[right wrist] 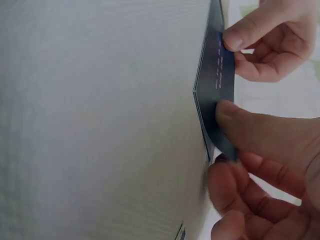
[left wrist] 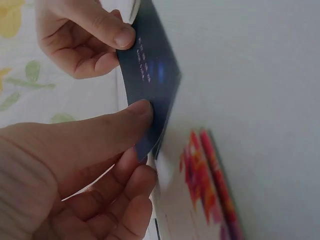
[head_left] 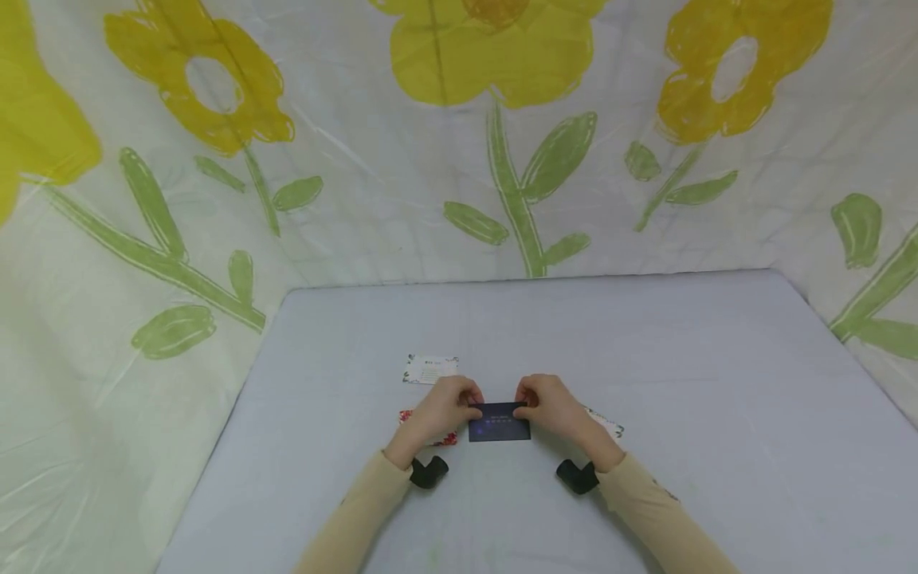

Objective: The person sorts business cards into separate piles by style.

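Observation:
Both hands hold one dark blue card (head_left: 500, 432) with small pale print, low over the table. My left hand (head_left: 443, 410) pinches its left end, thumb on the printed face and fingers behind. At the other end, my right hand (head_left: 558, 408) pinches it the same way. In the right wrist view, the card (right wrist: 211, 100) shows a second thin dark layer along its near edge. A red floral card (head_left: 449, 439) lies partly hidden under the left hand; the left wrist view shows red-patterned edges (left wrist: 197, 175) there.
Beyond the left hand lies a white card (head_left: 430, 367) with a leafy border. Another white card (head_left: 610, 424) is partly covered by the right wrist. Black wrist devices (head_left: 429, 473) sit under the forearms. A flower-printed curtain (head_left: 358, 223) stands behind the pale table (head_left: 688, 351).

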### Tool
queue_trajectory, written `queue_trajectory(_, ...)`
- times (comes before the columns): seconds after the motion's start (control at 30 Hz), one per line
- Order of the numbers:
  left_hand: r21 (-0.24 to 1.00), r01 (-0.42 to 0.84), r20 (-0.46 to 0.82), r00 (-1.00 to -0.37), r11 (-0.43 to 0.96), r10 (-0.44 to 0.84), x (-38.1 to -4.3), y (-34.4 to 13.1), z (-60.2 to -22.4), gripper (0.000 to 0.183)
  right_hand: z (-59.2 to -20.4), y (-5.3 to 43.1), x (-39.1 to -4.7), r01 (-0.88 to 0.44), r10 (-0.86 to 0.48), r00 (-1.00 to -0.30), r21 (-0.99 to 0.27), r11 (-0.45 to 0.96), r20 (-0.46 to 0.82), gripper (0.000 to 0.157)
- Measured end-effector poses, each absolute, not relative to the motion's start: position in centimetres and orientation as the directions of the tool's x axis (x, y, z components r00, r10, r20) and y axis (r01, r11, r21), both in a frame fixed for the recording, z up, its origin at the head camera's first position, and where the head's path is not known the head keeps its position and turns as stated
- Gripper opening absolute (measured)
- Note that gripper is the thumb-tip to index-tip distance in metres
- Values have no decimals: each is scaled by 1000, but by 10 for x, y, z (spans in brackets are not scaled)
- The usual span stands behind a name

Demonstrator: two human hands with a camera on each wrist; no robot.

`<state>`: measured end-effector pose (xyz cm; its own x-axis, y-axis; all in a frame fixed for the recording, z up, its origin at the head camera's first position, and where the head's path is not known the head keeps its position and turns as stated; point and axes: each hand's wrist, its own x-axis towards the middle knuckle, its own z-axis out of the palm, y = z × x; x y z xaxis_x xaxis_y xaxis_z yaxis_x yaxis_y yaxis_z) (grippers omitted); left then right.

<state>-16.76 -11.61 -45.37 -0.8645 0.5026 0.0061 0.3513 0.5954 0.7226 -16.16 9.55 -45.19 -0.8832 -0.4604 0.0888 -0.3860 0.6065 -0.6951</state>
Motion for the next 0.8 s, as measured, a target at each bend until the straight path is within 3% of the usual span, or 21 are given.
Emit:
queue_trajectory(0.5, 613, 414, 14, -857, 672, 515, -163, -110, -451, 12, -452, 97, -155, -364, -409, -911, -580, 729, 57, 16)
queue_trajectory(0.8, 642, 451, 106, -853, 620, 511, -163, -102, -438, 15, -434, 129, -158, -416, -358, -902, -703, 577, 240, 10)
